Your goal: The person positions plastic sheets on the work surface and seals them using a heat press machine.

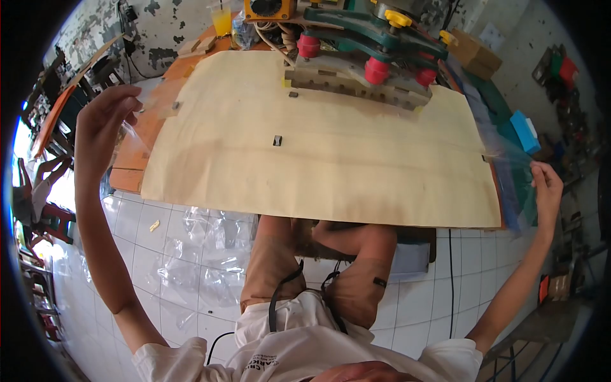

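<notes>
My left hand (109, 118) is raised beyond the left side of the table, its fingers pinched on an edge of thin clear plastic sheet. Out past the right side, my right hand (547, 184) pinches the clear plastic sheet (512, 160) too. The film appears to span between both hands above a large cream paper sheet (331, 172), but its middle is hard to make out. Small dark blocks lie on the paper, one near its middle (277, 141) and another farther back (293, 95). Neither hand touches the paper.
A green clamp-like frame with red knobs (377, 70) stands on a perforated bar at the back. A cup of orange drink (221, 20) is at the far left. Crumpled clear plastic (207, 261) lies on the tiled floor. A blue box (524, 132) sits at the right.
</notes>
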{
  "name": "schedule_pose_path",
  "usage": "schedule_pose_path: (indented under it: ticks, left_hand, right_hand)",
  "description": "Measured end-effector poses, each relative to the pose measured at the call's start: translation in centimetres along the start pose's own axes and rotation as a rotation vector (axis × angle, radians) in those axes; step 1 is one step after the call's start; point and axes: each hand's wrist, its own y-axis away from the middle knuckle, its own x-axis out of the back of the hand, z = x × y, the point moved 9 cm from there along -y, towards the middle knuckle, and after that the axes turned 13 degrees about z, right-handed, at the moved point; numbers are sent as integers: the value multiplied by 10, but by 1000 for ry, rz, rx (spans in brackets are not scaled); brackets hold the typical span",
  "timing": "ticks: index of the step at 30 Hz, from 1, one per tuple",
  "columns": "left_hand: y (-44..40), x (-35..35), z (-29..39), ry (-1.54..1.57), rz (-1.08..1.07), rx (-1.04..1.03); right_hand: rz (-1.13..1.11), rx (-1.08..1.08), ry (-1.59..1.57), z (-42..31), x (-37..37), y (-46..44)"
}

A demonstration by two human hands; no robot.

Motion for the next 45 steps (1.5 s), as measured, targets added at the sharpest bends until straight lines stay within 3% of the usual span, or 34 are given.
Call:
schedule_pose_path:
  ticks: [2, 3, 5, 6, 8, 16, 18, 21, 30, 38, 40, 42, 43, 44, 45]
  left_hand:
    - [-5, -14, -15, -23, -108, 93]
    - [-5, -26, -28, -47, -208, 184]
    - [-10, -46, -39, -76, -274, 149]
    - [-6, -61, -52, -101, -374, 199]
    - [-5, -84, -70, -126, -474, 248]
    - [-34, -145, -128, -364, -561, 205]
    - [-40, -159, -141, -391, -582, 223]
    - [-51, -176, -153, -411, -548, 147]
    - [-65, -196, -199, -352, -391, 259]
    - [-71, -189, -178, -502, -162, -28]
    - [-75, -190, -179, -553, -147, -18]
    - [-75, -193, -180, -606, -133, -10]
    - [-76, -187, -166, -718, 8, -171]
    - [-74, -184, -149, -824, 150, -335]
    - [-73, -186, -145, -825, 146, -332]
  right_hand:
    - [-219, -8, 24, -5, -23, -2]
    - [-219, -9, 24, -4, -30, -6]
    - [-556, -64, -26, 6, -76, 7]
    - [-555, -63, -26, 7, -88, 8]
    - [-795, -216, -17, 22, -126, 31]
    - [-754, -73, 126, 43, -204, 8]
    - [-686, 52, 267, 36, -214, -2]
    - [-616, 72, 316, 42, -228, -10]
    - [-407, -86, 124, 84, -248, -16]
    - [-256, -10, 124, 91, -257, -11]
    - [-233, 14, 139, 85, -256, -14]
    - [-233, 44, 306, 79, -256, -15]
    - [-239, 42, 305, 75, -255, -15]
    - [-217, 171, 491, 63, -253, -15]
    - [-191, 303, 676, 51, -251, -14]
